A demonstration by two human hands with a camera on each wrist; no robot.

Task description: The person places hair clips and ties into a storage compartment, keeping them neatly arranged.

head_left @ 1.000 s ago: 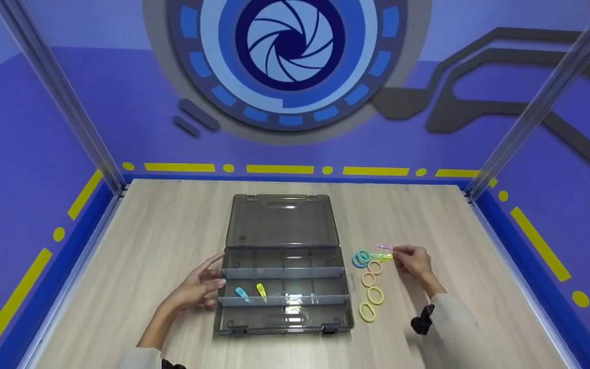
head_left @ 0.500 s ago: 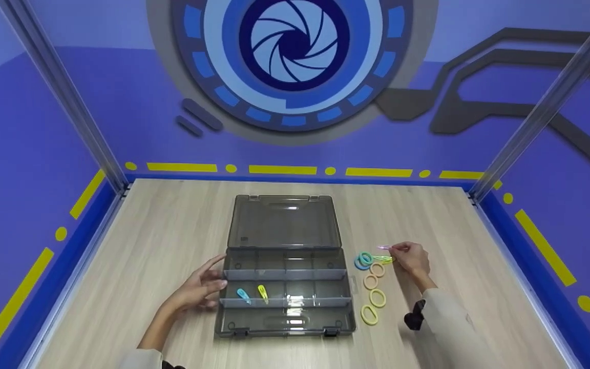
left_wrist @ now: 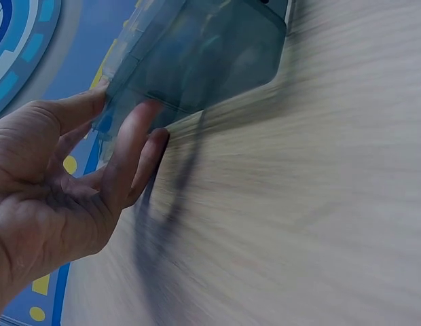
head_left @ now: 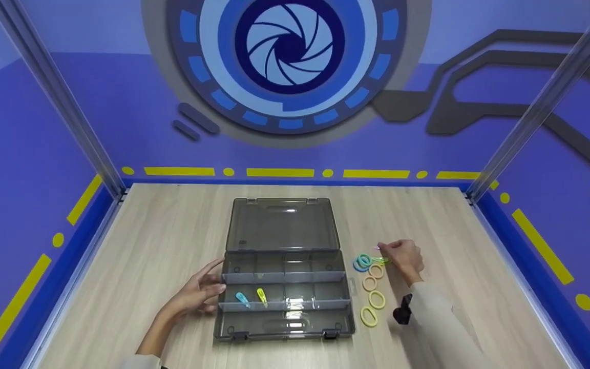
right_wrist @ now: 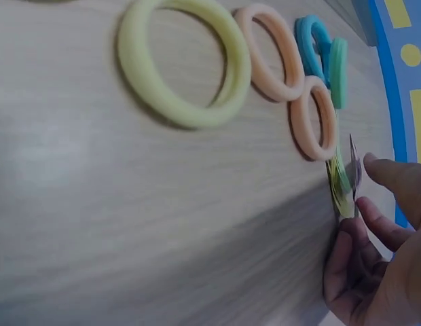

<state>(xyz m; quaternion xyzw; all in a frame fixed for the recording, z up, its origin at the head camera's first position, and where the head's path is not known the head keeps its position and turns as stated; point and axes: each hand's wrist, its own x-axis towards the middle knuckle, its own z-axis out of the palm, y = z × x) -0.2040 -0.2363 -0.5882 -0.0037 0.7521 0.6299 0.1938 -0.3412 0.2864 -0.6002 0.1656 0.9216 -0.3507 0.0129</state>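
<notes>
A smoky grey organizer box (head_left: 282,323) lies open at mid-table, its lid (head_left: 282,225) flat behind it. A blue clip (head_left: 242,297) and a yellow clip (head_left: 261,295) lie in its middle row. My left hand (head_left: 209,282) (left_wrist: 129,132) rests with straight fingers against the box's left wall (left_wrist: 197,61). Right of the box, my right hand (head_left: 383,249) (right_wrist: 363,183) pinches a small pink clip (right_wrist: 355,166) just above a yellow-green clip (head_left: 384,260) (right_wrist: 341,190) on the table.
Hair ties lie between box and right hand: blue and teal ones (head_left: 361,262) (right_wrist: 312,41), two peach ones (head_left: 376,271) (right_wrist: 316,119), two yellow ones (head_left: 376,299) (right_wrist: 183,64). Blue walls with metal posts (head_left: 85,148) ring the wooden table (head_left: 162,230).
My right hand has drifted slightly left, toward the hair ties, keeping the pink clip. My left hand stays against the box.
</notes>
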